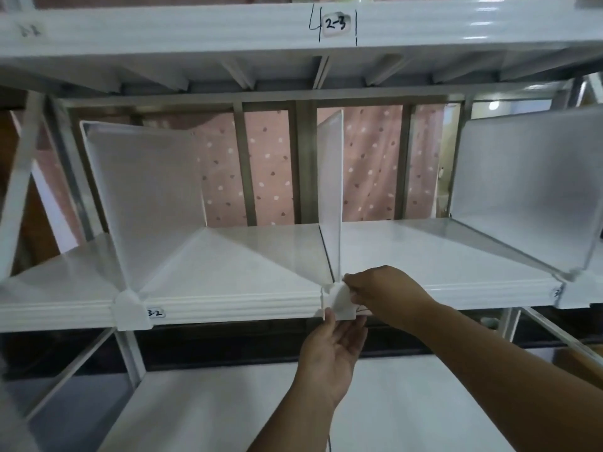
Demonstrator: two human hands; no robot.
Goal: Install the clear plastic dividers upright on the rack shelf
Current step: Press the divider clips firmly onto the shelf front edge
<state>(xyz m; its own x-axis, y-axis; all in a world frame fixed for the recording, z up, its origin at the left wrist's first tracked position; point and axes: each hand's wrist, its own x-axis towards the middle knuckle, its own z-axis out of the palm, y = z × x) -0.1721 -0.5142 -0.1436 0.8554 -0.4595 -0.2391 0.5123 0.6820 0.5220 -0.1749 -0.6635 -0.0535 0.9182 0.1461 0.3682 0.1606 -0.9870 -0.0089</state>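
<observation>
The rack shelf (228,256) is white painted metal, smooth and a little glossy, with a ribbed front lip. Three clear plastic dividers stand upright on it, each a thin, frosted, nearly square sheet. The left divider (146,197) sits in a white rounded clip (130,308) on the lip. The right divider (528,190) stands well apart, near the edge of the view. The middle divider (332,197) is seen almost edge-on, and its front foot is a white plastic clip (339,303) over the shelf lip.

The right hand (381,291) comes from the right side with a straight forearm; its fingertips pinch narrowly on the top of this clip. The left hand (329,353) rises from below, palm turned up and half open, and its fingertips touch the lower edge of the same clip. Behind the rack hangs a pink curtain (267,164) with small dots.
</observation>
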